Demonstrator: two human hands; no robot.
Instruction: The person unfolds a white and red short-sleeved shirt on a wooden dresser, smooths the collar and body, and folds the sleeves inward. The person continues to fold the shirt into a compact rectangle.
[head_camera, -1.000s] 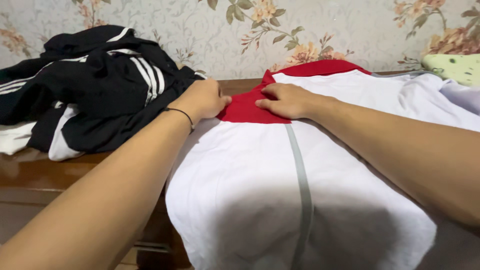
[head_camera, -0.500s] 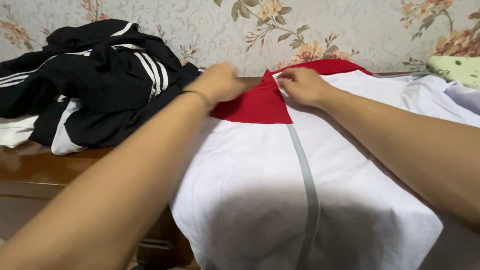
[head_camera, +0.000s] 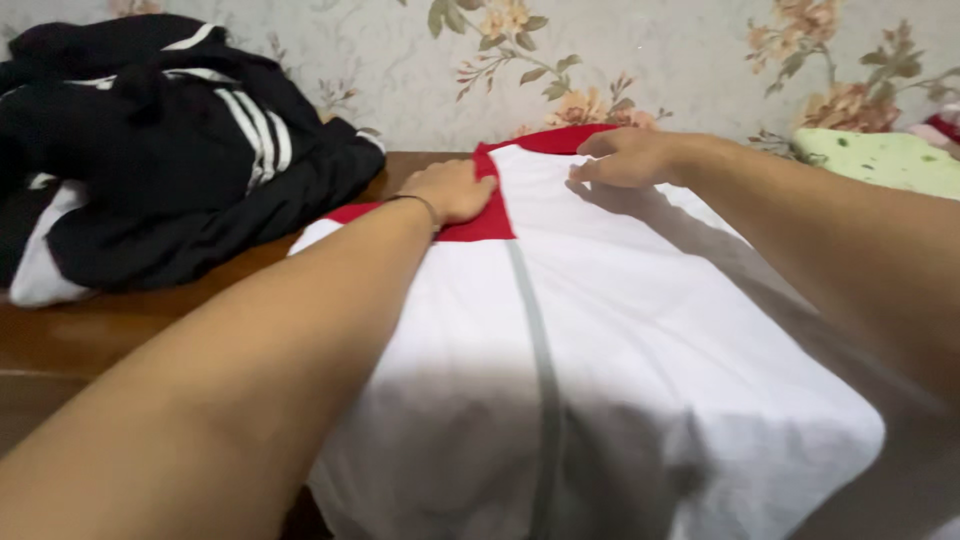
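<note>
A white garment (head_camera: 640, 330) with red panels at its far end and a grey stripe down the middle lies spread across a wooden surface. My left hand (head_camera: 452, 190) rests flat on the red panel (head_camera: 492, 222), a thin black band at the wrist. My right hand (head_camera: 625, 158) lies palm down on the white cloth near the red top edge, fingers pointing left. Neither hand holds anything.
A heap of black clothes with white stripes (head_camera: 150, 150) lies at the left on the brown wooden top (head_camera: 120, 325). A pale green spotted cushion (head_camera: 880, 160) sits at the far right. Floral wallpaper runs behind.
The view has shifted right. My right hand slid up and right along the garment's top edge. My left hand settled flat onto the red panel.
</note>
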